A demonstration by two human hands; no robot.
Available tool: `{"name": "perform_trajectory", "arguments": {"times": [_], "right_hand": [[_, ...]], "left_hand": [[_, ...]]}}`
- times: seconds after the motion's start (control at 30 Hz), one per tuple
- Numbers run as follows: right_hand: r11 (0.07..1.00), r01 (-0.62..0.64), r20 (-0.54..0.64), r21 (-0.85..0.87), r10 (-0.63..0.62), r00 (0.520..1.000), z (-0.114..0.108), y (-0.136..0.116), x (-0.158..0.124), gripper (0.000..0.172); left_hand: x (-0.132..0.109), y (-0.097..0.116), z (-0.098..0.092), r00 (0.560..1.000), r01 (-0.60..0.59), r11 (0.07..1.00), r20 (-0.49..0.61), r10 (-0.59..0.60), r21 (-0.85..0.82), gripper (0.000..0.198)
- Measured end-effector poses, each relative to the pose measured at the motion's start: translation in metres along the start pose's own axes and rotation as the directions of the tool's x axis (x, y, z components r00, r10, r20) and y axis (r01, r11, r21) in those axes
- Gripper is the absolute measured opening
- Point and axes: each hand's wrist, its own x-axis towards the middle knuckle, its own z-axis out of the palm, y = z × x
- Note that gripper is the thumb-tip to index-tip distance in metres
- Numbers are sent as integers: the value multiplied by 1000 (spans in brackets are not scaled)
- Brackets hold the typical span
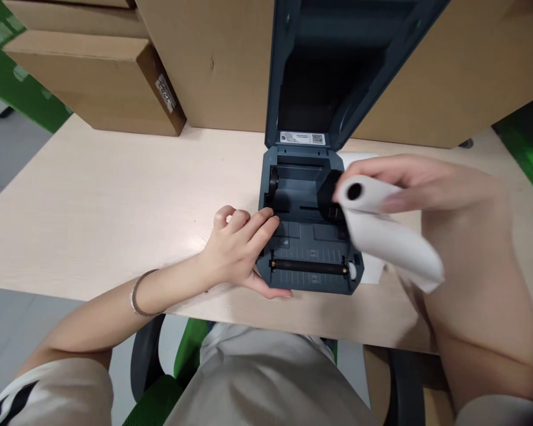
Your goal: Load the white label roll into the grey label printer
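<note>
A dark blue-grey label printer (313, 236) stands on the table with its lid (355, 35) raised. Its inner bay shows a black roller (308, 267) near the front and black roll holders at the sides. My left hand (242, 245) rests on the printer's left edge, fingers spread over the rim and thumb along the front. In my right hand (408, 180) is a roll of white label paper (368, 192), gripped at the right side of the bay. Its loose end (395, 245) hangs down toward the right, blurred by motion.
Cardboard boxes (102, 83) stand at the back left. A large cardboard panel (208, 65) rises behind the printer. Under the paper roll, a white sheet (373, 269) lies on the wooden table (115, 195). A chair armrest (144, 361) is below the table's front edge.
</note>
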Motion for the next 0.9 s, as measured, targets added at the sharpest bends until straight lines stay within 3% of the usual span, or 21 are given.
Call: {"name": "perform_trajectory", "arguments": {"times": [0.1,0.23,0.43,0.5,0.63,0.73,0.9], "right_hand": [[994,85,47,-73,-82,996,25,-5,13,56],[984,89,-1,-157,-91,996,48,-14,18,41],[957,225,30,182,-234,972,39,-12,12,29],[953,235,32,189,-245,969,37,-10,14,30],[979,182,-43,-93,-186,982,49,-8,22,38],[919,139,-79,-370,-180,980,62,-3,28,39],[846,116,-128,-520,-212,969,70,9,33,20]], "left_hand": [[0,-1,-1,1000,-18,1000,5,18,6,112],[1,-1,-1,1000,-27,1000,12,27,9,112],[0,-2,-3,999,-23,1000,26,23,8,110],[-2,-3,-3,999,-28,1000,41,28,12,107],[-5,-4,-2,998,-31,1000,60,31,-2,107],[-3,-3,-2,999,-13,1000,31,13,-17,113],[-1,-1,-1,1000,-10,1000,19,10,5,111]]}}
